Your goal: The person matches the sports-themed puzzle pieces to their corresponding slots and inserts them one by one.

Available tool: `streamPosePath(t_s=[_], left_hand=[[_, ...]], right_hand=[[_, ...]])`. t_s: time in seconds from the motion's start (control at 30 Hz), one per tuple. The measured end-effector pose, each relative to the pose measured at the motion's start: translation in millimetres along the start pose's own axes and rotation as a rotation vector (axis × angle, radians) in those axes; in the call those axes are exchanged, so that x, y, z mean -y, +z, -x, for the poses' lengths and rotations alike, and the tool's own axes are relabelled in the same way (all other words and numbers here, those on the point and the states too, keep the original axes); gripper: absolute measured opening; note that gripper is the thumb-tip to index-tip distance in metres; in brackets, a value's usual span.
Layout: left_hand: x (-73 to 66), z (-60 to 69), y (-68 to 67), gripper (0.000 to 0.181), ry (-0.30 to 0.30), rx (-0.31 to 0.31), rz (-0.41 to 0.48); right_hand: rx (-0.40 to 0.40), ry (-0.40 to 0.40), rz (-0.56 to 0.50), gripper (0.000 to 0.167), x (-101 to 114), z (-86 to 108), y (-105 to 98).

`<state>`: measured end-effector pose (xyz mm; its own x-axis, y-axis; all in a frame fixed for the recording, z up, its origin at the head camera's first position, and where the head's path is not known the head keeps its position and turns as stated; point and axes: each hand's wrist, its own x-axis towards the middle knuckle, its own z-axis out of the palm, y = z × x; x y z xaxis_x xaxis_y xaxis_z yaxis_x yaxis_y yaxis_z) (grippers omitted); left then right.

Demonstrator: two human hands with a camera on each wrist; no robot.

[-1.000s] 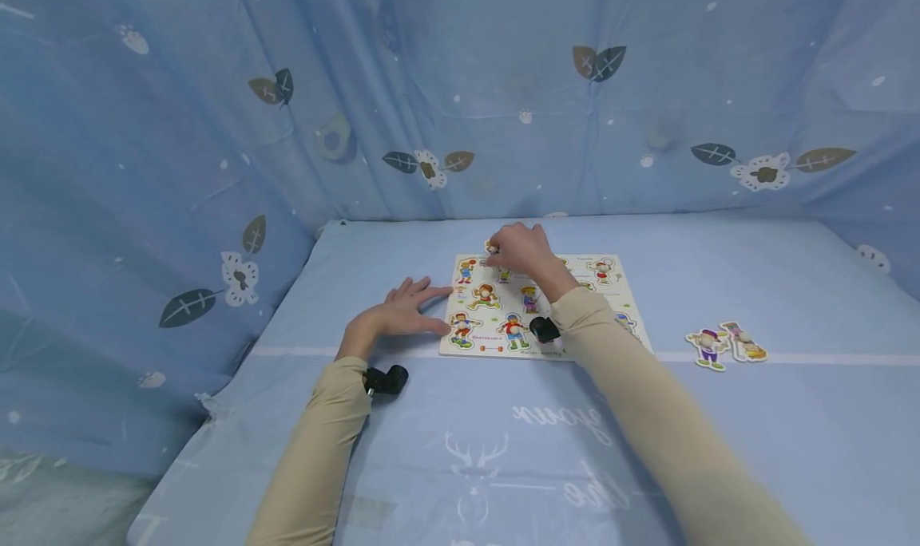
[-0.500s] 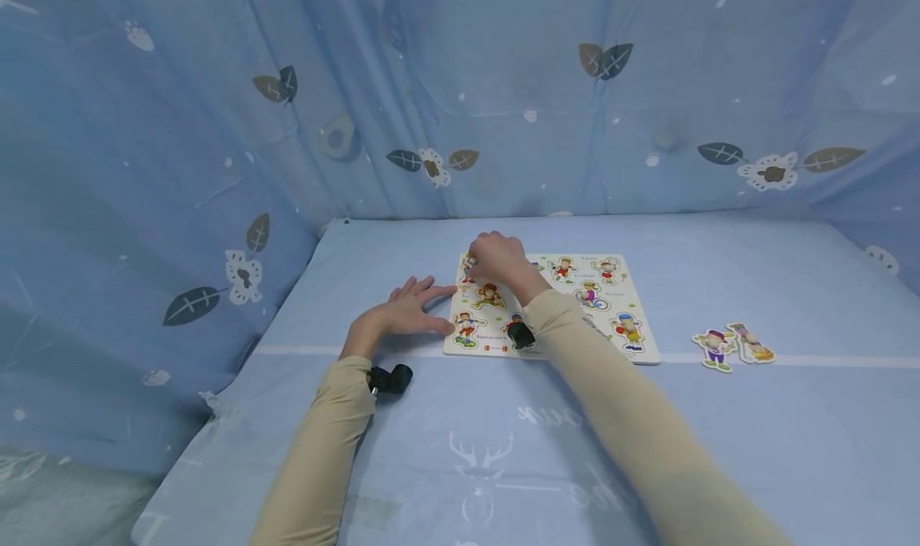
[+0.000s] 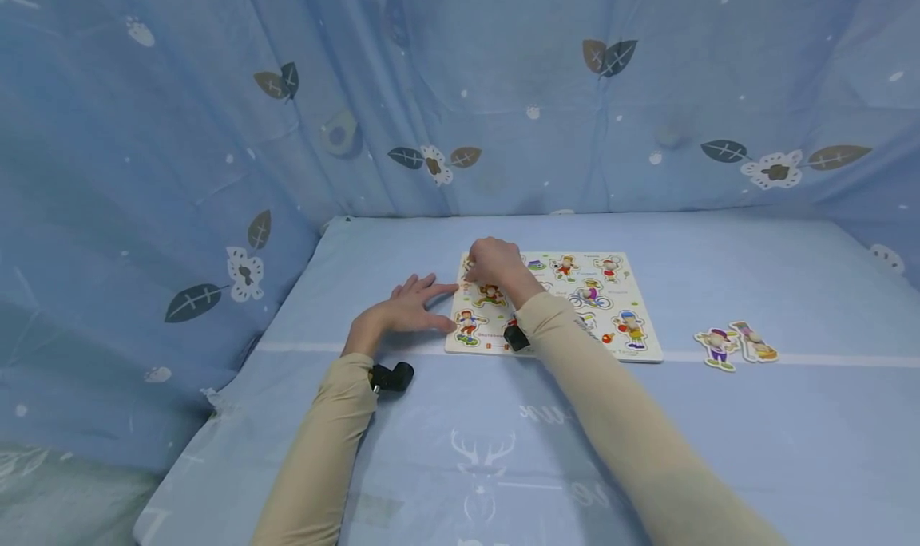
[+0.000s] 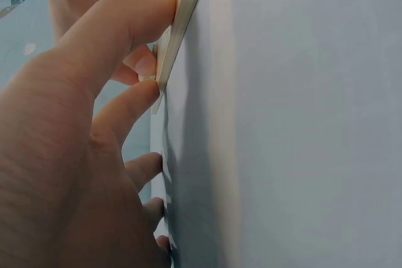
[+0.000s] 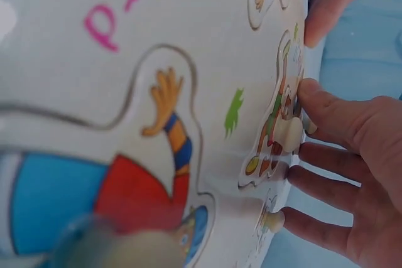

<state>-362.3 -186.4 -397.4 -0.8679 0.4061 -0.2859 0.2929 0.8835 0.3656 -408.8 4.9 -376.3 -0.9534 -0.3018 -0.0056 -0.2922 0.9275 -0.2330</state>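
A wooden knob puzzle board (image 3: 634, 297) with cartoon sports figures lies on the table. My right hand (image 3: 496, 262) is over its upper left corner. In the right wrist view, my right thumb and fingers close around the pale knob (image 5: 309, 123) of a puzzle piece that is mostly hidden. Several seated pieces with round knobs are near that hand. My left hand (image 3: 404, 310) lies spread at the board's left side. Its thumb and index finger touch the board's edge (image 4: 181, 32), as the left wrist view shows; the other fingers rest on the tablecloth.
Two loose puzzle pieces, a purple-capped figure (image 3: 719, 349) and one beside it (image 3: 755, 343), lie right of the board. A pale blue cloth (image 3: 431, 450) covers the table. Blue patterned curtains (image 3: 503, 75) stand behind and at the left.
My right hand has moved left and lower, from holding a piece above the board's back edge to its upper left corner. The left hand stays in place.
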Motion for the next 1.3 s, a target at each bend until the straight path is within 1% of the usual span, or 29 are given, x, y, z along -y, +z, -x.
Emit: streamPosePath(t_s=[0.1, 0.23, 0.33, 0.5, 0.63, 0.7, 0.77, 0.83, 0.97, 1.1, 1.3], left_hand=[[1.2, 0.8, -0.2, 0.085, 0.005, 0.001, -0.001], [2.1, 1.1, 0.2, 0.085, 0.007, -0.003, 0.002], [1.5, 1.5, 0.8, 0.084, 0.008, -0.007, 0.0], [-0.9, 2.9, 0.9, 0.083, 0.012, -0.008, -0.002], [-1.5, 3.2, 0.6, 0.083, 0.007, -0.005, -0.003], [-1.4, 2.6, 0.5, 0.083, 0.005, -0.007, -0.004], [-1.5, 2.4, 0.5, 0.083, 0.005, -0.007, -0.003], [-1.7, 2.5, 0.5, 0.083, 0.005, -0.006, 0.002], [-1.9, 2.6, 0.9, 0.083, 0.004, -0.006, 0.006], [-2.2, 2.9, 0.8, 0.082, 0.004, -0.01, 0.001], [-3.0, 3.3, 0.3, 0.082, 0.0, -0.012, 0.001]], right_hand=[[0.0, -0.005, -0.002, 0.027, 3, 1.1, -1], [0.007, -0.005, -0.005, 0.022, 4, 1.6, 0], [0.009, 0.006, -0.036, 0.018, 1, 1.0, 0], [0.006, 0.011, -0.089, 0.018, -4, 0.5, 1], [0.034, -0.009, -0.102, 0.019, -5, 0.7, 0], [0.05, -0.004, -0.113, 0.016, -6, 1.3, -2], [0.078, 0.004, -0.126, 0.02, -6, 2.1, -5], [0.099, 0.013, -0.131, 0.028, -6, 2.9, -6], [0.127, 0.011, -0.114, 0.037, -7, 4.2, -8], [0.141, 0.004, -0.098, 0.039, -8, 4.6, -10], [0.145, 0.001, -0.098, 0.038, -9, 3.4, -9]])
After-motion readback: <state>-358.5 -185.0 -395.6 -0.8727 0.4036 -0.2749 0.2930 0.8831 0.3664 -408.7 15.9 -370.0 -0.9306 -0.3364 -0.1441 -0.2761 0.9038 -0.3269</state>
